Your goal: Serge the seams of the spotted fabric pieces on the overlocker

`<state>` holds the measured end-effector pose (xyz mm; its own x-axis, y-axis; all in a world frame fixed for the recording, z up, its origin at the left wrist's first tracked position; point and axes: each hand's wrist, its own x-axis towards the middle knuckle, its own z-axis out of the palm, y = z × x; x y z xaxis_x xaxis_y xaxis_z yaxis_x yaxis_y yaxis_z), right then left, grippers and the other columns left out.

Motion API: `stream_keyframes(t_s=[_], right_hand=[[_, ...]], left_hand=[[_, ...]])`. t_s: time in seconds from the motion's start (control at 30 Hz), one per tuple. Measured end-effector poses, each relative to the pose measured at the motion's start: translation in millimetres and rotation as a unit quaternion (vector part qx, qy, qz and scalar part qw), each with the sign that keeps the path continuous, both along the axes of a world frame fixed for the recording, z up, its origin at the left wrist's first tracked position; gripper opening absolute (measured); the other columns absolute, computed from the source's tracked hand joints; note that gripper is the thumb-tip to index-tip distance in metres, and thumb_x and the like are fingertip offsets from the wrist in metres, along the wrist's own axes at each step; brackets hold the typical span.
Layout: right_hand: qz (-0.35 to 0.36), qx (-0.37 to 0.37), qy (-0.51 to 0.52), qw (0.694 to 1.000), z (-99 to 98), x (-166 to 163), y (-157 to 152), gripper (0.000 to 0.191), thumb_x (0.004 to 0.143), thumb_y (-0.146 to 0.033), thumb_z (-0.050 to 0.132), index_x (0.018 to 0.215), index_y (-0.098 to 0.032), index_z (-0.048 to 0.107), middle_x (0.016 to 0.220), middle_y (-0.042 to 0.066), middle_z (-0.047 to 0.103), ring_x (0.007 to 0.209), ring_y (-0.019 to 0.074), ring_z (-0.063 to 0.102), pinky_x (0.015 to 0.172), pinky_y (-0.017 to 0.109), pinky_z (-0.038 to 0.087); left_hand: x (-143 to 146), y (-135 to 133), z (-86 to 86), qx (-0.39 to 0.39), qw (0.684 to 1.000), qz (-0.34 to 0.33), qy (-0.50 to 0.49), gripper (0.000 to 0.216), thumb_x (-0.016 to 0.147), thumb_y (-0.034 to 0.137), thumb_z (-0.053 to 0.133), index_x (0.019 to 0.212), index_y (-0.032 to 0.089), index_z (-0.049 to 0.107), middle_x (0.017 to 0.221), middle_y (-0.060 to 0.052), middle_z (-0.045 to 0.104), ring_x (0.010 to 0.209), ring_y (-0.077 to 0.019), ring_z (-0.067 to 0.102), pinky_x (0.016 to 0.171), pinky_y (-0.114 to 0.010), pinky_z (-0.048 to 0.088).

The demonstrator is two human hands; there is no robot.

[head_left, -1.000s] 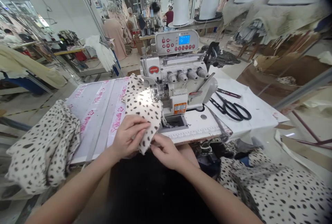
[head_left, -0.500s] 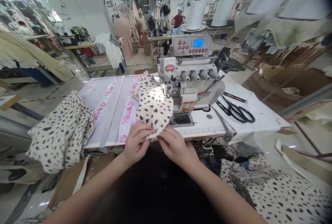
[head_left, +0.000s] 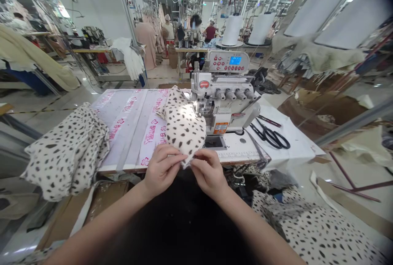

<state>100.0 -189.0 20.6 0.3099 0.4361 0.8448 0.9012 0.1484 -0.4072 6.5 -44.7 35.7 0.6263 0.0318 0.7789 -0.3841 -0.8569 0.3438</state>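
L hand (head_left: pixel 162 169) and R hand (head_left: pixel 209 173) both pinch near edge of spotted cream fabric piece (head_left: pixel 184 128), thumbs on top, fingertips nearly meeting. Grip: closed on fabric, both sides. Piece sits mostly far of grip, bunched and bulging up, small corner hanging down between hands. Far end runs up to presser foot (head_left: pixel 199 107) of white overlock machine (head_left: pixel 224 97); can't tell if it's under foot.

Surface: pink-printed plastic sheet (head_left: pixel 123 130) left of machine, fabric piece partly on it. Ruler strip (head_left: pixel 238 155) along near edge, right of R hand. Black-handled scissors (head_left: pixel 270 135) on white sheet (head_left: pixel 299 148), right of machine, well clear of hands. Folded spotted fabric pile (head_left: pixel 66 154) at left end of surface, apart from L hand. Second spotted pile (head_left: pixel 319 232) below surface, near right. Cardboard (head_left: pixel 82 212) below surface edge, near left. Co-worker in maroon top (head_left: pixel 210 32) far off, beyond machine.
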Motion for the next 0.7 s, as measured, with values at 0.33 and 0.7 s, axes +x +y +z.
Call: stream_keyframes(t_s=[0.33, 0.7], right_hand=[[0.047, -0.004, 0.035, 0.998, 10.3, -4.9, 0.9, 0.019, 0.084, -0.005, 0.049, 0.093, -0.020, 0.056, 0.093, 0.007, 0.059, 0.086, 0.0160, 0.058, 0.074, 0.031, 0.052], [-0.028, -0.106, -0.008, 0.994, 18.2, -4.5, -5.1, 0.016, 0.086, -0.010, 0.048, 0.088, -0.015, 0.063, 0.083, 0.007, 0.062, 0.074, 0.0134, 0.058, 0.065, 0.021, 0.050]], left_hand=[[4.5, -2.4, -6.0, 0.051, 0.997, 0.025, -0.053, 0.033, 0.072, 0.006, 0.061, 0.102, 0.018, 0.056, 0.094, -0.006, 0.058, 0.094, -0.0198, 0.050, 0.082, -0.038, 0.044], [26.6, 16.1, -7.7, 0.117, 0.992, 0.006, -0.037, 0.025, 0.078, 0.016, 0.056, 0.103, 0.016, 0.053, 0.096, -0.010, 0.059, 0.098, -0.0228, 0.051, 0.084, -0.041, 0.041]])
